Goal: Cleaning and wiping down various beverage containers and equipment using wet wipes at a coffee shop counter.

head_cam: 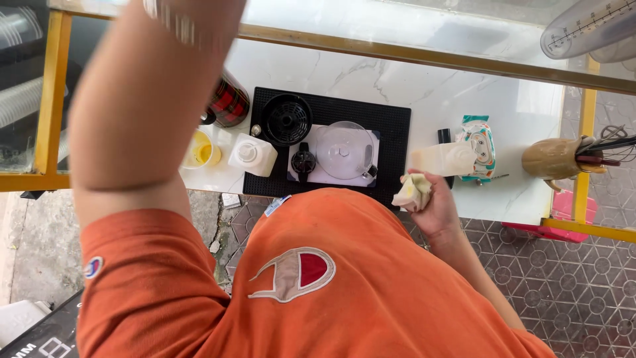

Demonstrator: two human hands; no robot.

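Note:
My right hand (434, 202) is closed around a crumpled pale yellow cloth (412, 192) at the near edge of the white marble counter (464, 93), just right of a black rubber mat (391, 122). My left arm (142, 99) is raised across the left of the view. Its wrist blurs at the top edge and the hand itself is out of frame. On the mat lie a black round ribbed part (286, 119), a clear round lid (344, 149) on a white tray, and a small black knob (303, 161).
A white square bottle (252, 156), a cup of yellow liquid (202, 152) and a red tartan tin (228, 103) stand left of the mat. To the right are a white bottle (440, 159), a wipes pack (482, 146), a brown utensil holder (553, 159) and a clear measuring jug (586, 26).

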